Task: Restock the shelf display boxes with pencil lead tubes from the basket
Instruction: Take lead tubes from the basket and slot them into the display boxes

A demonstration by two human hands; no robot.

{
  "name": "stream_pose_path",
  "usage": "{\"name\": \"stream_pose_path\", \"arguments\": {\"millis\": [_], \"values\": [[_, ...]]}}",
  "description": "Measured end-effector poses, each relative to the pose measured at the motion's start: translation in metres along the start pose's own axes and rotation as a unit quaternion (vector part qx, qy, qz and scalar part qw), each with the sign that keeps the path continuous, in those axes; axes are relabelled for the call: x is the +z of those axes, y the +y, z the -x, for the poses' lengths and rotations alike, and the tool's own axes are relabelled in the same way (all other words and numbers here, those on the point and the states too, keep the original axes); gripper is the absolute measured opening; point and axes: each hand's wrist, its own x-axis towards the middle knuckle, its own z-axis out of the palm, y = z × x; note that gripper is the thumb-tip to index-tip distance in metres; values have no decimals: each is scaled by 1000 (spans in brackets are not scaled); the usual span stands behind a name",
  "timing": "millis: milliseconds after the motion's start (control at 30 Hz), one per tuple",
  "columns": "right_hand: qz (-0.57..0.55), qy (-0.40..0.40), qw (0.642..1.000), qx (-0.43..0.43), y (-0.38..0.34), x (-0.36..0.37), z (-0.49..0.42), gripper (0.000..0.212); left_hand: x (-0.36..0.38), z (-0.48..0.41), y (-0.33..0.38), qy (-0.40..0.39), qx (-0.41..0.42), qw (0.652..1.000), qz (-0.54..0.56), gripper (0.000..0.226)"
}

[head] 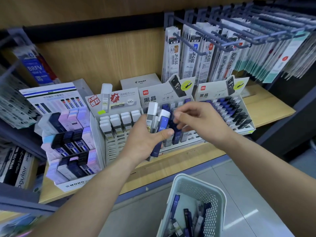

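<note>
Gripping about 3 lead tubes (160,124) loosely, the left hand (143,141) could drop one beside the middle display box (153,95). The fingers (179,115) of the right hand (200,120) curl over that box; I cannot tell if they pinch anything. More tubes lie in the basket (212,202).

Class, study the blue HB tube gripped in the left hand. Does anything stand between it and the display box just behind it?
Yes. The right hand hangs over the display box, right beside the blue HB tube that the left hand grips. Empty slots at the box's front right show uncovered.
</note>
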Motion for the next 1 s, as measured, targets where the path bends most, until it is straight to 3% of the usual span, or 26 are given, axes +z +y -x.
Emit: {"name": "stream_pose_path", "arguments": {"millis": [267,400,600,833,1000], "values": [[-53,-1,997,49,-1,-3,11,24,20,5,2,-37,7,999,6,47],[-74,-22,996,48,8,-11,13,17,26,8,7,-61,-21,996,64,39],[-61,-18,997,40,19,-28,15,9,27,5,6,-72,-41,995,51,25],[-120,81,987,65,29,-63,11,14,24,4,4,-83,-48,995,42,23],[4,195,981,22,35,-72,3,14,24,-2,6,-36,-17,999,2,25]]}}
